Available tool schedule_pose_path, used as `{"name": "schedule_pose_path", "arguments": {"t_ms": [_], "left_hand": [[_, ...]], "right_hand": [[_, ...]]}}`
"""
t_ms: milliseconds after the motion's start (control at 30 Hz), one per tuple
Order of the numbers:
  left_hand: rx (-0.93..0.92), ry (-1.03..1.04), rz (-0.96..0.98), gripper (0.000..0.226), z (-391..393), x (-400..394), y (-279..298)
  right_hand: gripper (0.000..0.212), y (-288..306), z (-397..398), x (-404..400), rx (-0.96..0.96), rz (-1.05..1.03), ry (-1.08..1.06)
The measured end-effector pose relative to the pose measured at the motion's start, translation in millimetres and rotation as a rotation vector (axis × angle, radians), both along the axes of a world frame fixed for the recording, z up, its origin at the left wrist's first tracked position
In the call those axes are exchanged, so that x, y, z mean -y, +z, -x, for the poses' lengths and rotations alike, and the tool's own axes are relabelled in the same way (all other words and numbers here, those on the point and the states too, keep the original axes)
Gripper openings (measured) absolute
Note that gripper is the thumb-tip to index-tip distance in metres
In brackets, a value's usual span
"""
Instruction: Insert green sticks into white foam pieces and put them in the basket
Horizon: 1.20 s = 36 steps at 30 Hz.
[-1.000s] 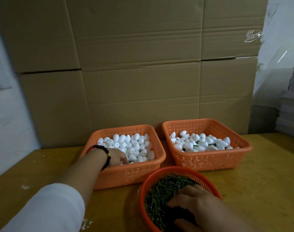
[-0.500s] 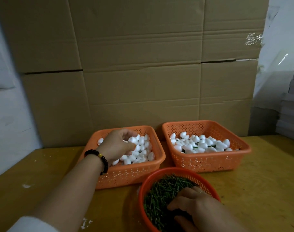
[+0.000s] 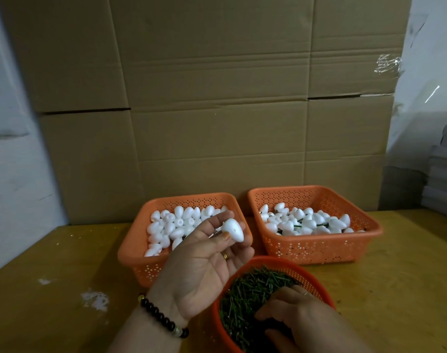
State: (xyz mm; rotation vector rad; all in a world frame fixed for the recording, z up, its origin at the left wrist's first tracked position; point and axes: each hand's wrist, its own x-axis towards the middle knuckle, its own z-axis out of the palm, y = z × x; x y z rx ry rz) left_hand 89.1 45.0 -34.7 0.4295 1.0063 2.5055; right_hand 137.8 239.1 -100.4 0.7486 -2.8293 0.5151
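Cardboard wall [image 3: 217,98] out back, yellow table [image 3: 52,289], two orange baskets on it: left basket [image 3: 130,253] is plain foam, right basket [image 3: 319,248] has finished ones. My left hand [image 3: 204,263] pinches a foam piece [image 3: 233,229] in thumb and fingers, palm up. Right hand [image 3: 298,317] is curled down into the round basket [image 3: 316,284] of green sticks [image 3: 255,286]; can't tell if it's caught one. Grabbing a clump, or poking off-centre, could split the foam.
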Motion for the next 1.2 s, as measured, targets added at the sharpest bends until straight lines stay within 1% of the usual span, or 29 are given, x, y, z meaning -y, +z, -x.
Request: {"name": "schedule_pose_path", "arguments": {"t_ms": [67,133,300,400,467,567,700,833,933,1067,1200], "left_hand": [[0.004,0.007,-0.003,0.031,0,-2,-2],[-0.027,0.032,0.026,0.034,0,-3,-4],[-0.169,0.103,0.180,0.042,-4,-7,-6],[-0.214,0.160,0.246,0.043,-6,-9,-7],[-0.224,0.179,0.259,0.040,-7,-8,-6],[-0.220,0.193,0.255,0.030,-9,-8,-5],[-0.216,0.197,0.263,0.027,-10,-7,-5],[-0.202,0.212,0.281,0.028,-12,-9,-6],[-0.190,0.223,0.318,0.024,-15,-11,-8],[-0.149,0.267,0.369,0.027,-23,-10,-12],[-0.108,0.303,0.380,0.030,-31,-7,-14]], "right_hand": [[0.034,0,0,0,0.005,-0.002,0.000],[0.036,0,1,-1,0.005,-0.004,-0.002],[0.036,1,0,-1,0.004,-0.012,-0.003],[0.035,3,-1,-1,0.006,-0.011,0.003],[0.033,5,-1,-2,0.013,-0.004,0.001],[0.031,9,-1,-2,0.033,0.018,0.000],[0.028,12,-3,-4,0.031,0.036,-0.009],[0.025,14,-5,-3,0.045,0.059,-0.019],[0.022,16,-6,-3,0.070,0.092,-0.056],[0.015,20,-5,-3,0.119,0.156,-0.116],[0.010,27,-4,0,0.128,0.231,-0.176]]}}
